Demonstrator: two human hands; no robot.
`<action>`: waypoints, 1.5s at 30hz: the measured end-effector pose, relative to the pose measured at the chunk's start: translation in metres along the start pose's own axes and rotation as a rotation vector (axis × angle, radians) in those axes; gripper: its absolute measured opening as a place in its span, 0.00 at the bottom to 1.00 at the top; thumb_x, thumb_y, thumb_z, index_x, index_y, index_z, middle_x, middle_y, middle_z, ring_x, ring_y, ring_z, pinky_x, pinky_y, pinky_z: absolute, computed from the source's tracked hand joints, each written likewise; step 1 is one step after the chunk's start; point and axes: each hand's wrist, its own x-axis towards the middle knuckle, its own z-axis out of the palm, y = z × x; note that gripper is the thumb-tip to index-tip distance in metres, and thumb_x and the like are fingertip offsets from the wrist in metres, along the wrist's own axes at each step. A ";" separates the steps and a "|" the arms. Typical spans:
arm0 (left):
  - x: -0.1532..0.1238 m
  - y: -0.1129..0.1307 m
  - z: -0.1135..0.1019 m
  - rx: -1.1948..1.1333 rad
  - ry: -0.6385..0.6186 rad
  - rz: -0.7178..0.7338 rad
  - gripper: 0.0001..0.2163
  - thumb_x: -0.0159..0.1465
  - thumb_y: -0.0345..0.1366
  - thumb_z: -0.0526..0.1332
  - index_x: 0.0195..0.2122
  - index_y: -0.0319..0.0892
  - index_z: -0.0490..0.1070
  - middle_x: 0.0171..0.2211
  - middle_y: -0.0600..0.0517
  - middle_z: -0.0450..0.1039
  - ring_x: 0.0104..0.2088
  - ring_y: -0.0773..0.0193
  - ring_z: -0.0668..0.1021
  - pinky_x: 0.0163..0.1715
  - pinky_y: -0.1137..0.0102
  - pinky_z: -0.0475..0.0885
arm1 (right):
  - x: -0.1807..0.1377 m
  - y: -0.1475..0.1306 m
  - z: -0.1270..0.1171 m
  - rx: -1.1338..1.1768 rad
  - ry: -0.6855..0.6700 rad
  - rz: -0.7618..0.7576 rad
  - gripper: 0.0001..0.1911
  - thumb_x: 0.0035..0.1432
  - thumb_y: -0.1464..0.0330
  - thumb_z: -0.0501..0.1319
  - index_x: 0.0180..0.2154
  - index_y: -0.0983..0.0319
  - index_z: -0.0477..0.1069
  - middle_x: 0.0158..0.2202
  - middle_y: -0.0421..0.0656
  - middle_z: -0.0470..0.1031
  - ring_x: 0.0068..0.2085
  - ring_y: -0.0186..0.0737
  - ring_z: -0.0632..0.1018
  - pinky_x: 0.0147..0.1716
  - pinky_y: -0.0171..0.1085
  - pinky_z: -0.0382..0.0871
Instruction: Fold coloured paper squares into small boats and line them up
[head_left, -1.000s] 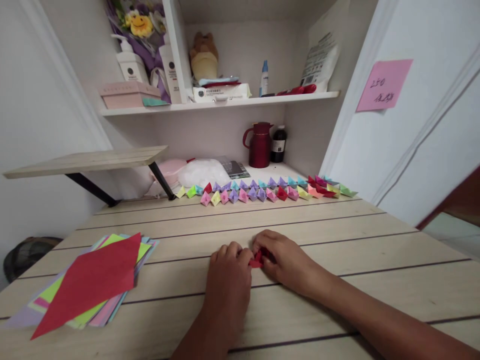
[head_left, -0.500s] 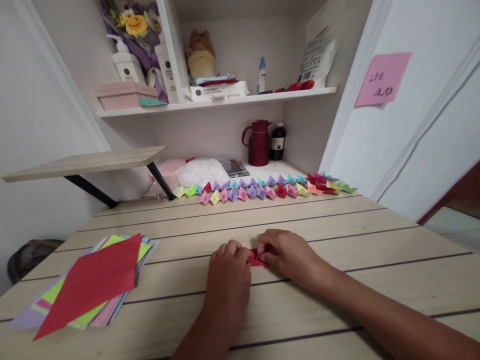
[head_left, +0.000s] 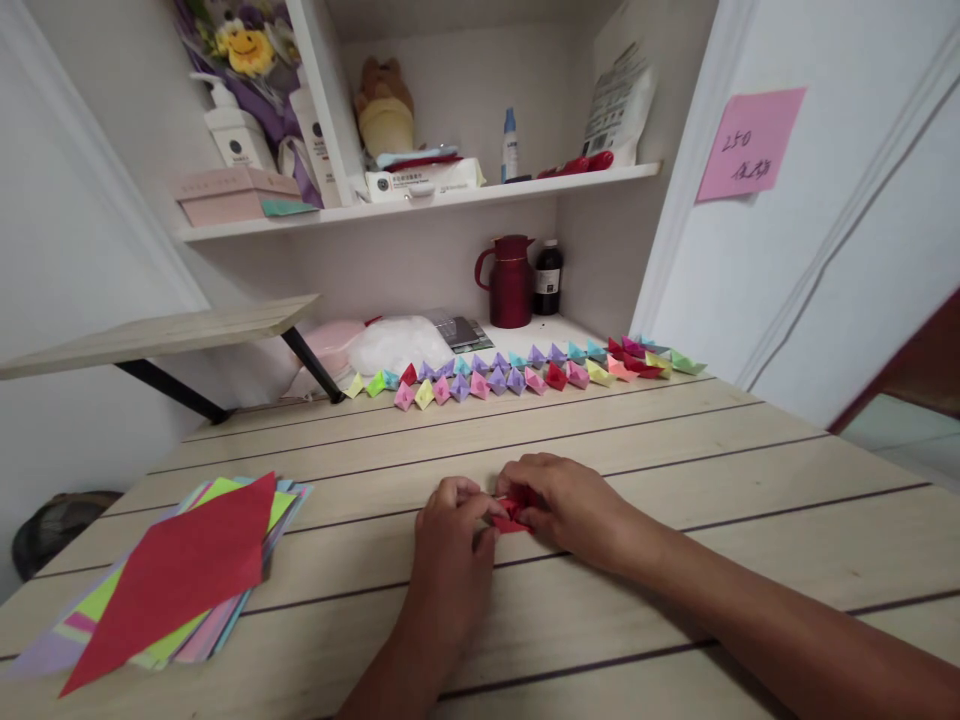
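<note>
A small folded piece of red paper point(head_left: 511, 518) lies on the wooden table between my two hands, partly covered by their fingers. My left hand point(head_left: 454, 535) is closed on its left side, thumb and forefinger at the paper's edge. My right hand point(head_left: 559, 505) pinches the paper from the right, its fingers curled over the far side. To the left rests a stack of coloured paper sheets point(head_left: 94, 603) with a red square sheet point(head_left: 180, 570) on top.
Folded paper boats point(head_left: 555, 377) in many colours stand in two rows along the table's back. A small raised wooden shelf point(head_left: 172, 335) stands at the back left. Behind the boats are a dark red jug point(head_left: 511, 285) and a dark bottle point(head_left: 548, 280).
The left thumb and fingers have shifted on the red paper, with the thumb now further apart from the hand. The whole view has moved slightly; the right hand keeps its pinch.
</note>
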 end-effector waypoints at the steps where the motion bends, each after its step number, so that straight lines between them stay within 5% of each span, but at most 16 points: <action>1: 0.000 0.000 0.000 0.022 0.004 0.015 0.14 0.53 0.21 0.56 0.32 0.47 0.74 0.43 0.52 0.67 0.47 0.61 0.70 0.48 0.64 0.63 | 0.000 0.000 0.000 -0.008 -0.006 -0.006 0.12 0.48 0.77 0.59 0.34 0.56 0.72 0.34 0.38 0.75 0.37 0.38 0.73 0.34 0.33 0.59; 21: -0.003 0.004 0.001 0.162 0.000 0.112 0.14 0.56 0.23 0.57 0.39 0.47 0.69 0.44 0.51 0.67 0.46 0.58 0.70 0.47 0.61 0.63 | 0.001 0.005 0.003 -0.031 -0.014 0.009 0.05 0.51 0.73 0.59 0.30 0.58 0.72 0.35 0.40 0.74 0.37 0.39 0.73 0.33 0.33 0.59; 30: -0.002 0.002 0.004 0.141 0.066 0.083 0.09 0.54 0.31 0.63 0.35 0.45 0.65 0.42 0.51 0.68 0.45 0.57 0.70 0.46 0.61 0.63 | 0.004 -0.005 0.014 0.012 0.022 0.088 0.07 0.49 0.74 0.60 0.30 0.58 0.74 0.34 0.40 0.76 0.37 0.39 0.74 0.34 0.34 0.60; 45: -0.003 0.003 -0.002 0.295 -0.010 0.120 0.11 0.54 0.25 0.56 0.37 0.47 0.66 0.41 0.53 0.71 0.43 0.58 0.70 0.43 0.63 0.62 | -0.002 0.010 -0.008 0.214 -0.205 -0.068 0.14 0.49 0.74 0.63 0.40 0.59 0.76 0.44 0.43 0.74 0.38 0.39 0.75 0.38 0.34 0.67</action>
